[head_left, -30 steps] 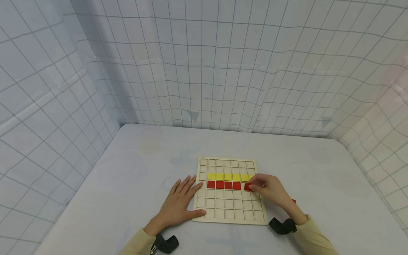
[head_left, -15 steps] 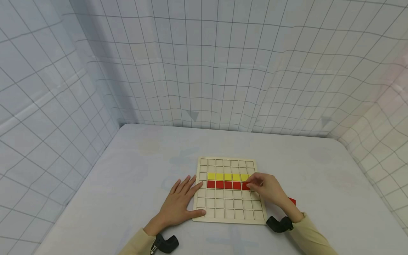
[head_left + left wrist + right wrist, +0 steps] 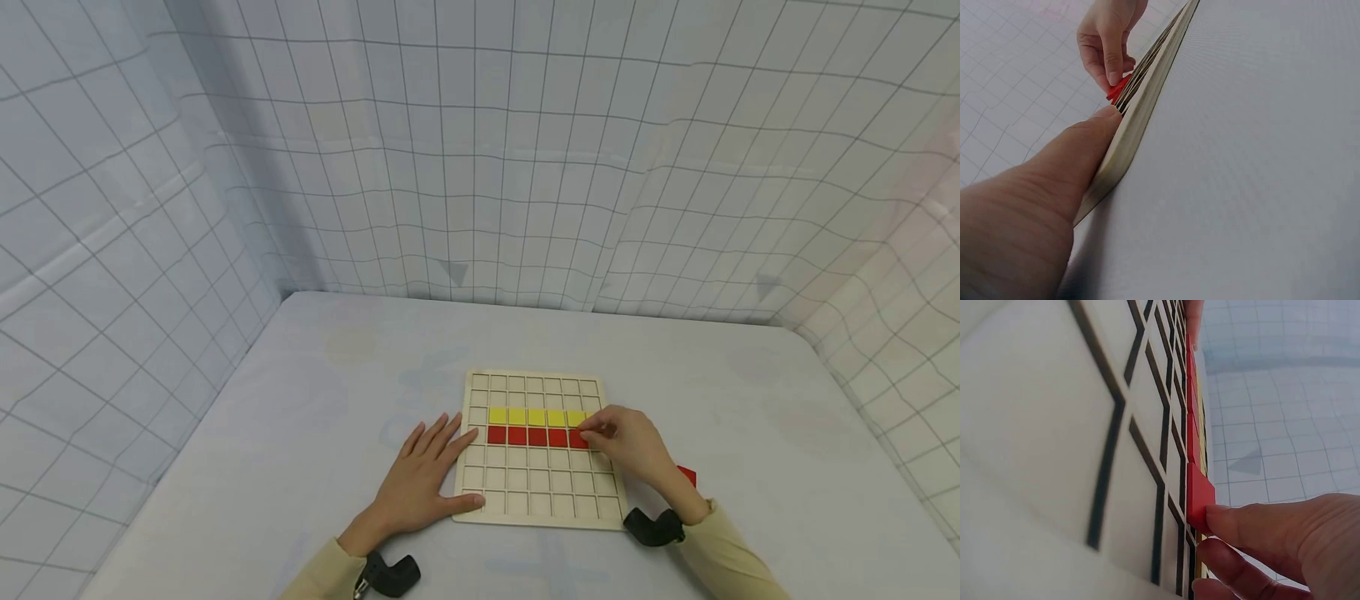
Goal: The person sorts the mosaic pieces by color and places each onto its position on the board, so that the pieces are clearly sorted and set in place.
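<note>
A pale wooden grid board (image 3: 540, 510) lies flat on the table. Across it run a row of yellow square tiles (image 3: 517, 415) and, just nearer, a row of red tiles (image 3: 517, 435). At the right end of the red row, my right hand (image 3: 630, 442) pinches a red tile (image 3: 1199, 497) between thumb and fingers. The right wrist view shows this tile standing slightly proud of its neighbours. My left hand (image 3: 420, 487) is spread out at the board's left side, its thumb (image 3: 1085, 147) and fingertips resting on the edge.
Another red piece (image 3: 687, 475) lies on the table, partly hidden by my right forearm. Black wrist cameras (image 3: 654, 527) sit on both wrists. Grid-patterned curtains (image 3: 480, 167) enclose the white table (image 3: 360, 358) at the back and sides.
The right hand has shifted slightly left with the red tile, which now lines up beside the other red tiles instead of sitting askew with a gap. The left hand stays put.
</note>
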The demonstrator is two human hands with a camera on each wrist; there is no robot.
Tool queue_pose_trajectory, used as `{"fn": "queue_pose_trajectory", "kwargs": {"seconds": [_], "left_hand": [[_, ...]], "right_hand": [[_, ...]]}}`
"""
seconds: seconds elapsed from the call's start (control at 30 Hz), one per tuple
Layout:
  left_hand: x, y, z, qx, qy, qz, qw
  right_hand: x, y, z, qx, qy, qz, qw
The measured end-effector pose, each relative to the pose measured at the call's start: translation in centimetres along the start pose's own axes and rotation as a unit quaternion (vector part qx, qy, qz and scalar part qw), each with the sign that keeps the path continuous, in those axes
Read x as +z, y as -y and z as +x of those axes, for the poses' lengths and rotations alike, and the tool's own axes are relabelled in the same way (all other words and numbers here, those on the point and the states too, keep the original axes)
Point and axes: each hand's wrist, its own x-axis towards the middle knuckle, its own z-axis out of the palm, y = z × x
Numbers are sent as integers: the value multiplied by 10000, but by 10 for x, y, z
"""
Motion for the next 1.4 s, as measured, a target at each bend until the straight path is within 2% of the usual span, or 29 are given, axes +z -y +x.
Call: {"fn": "queue_pose_trajectory", "kwargs": {"seconds": [0.37,0.63,0.8,0.93,1.07,1.17,1.4], "left_hand": [[6,2,-1,163,-297,-24,9994],[5,2,-1,16,-61,39,10000],[6,2,0,8,-22,48,10000],[6,1,0,66,-97,46,9999],[5,2,0,170,-251,13,9995],[5,2,0,177,-293,-1,9994],[5,3,0,115,-199,-14,9997]], "right_hand": [[1,2,-5,42,-3,-105,9999],[0,1,-10,-61,40,-128,9999],[-5,-4,-15,-429,26,39,9991],[-14,-9,-22,-632,-65,173,9978],[-28,-16,-30,-436,-79,101,9990],[-40,-24,-36,-281,89,-2,9996],[-67,-45,-51,-206,655,-160,9975]]}}
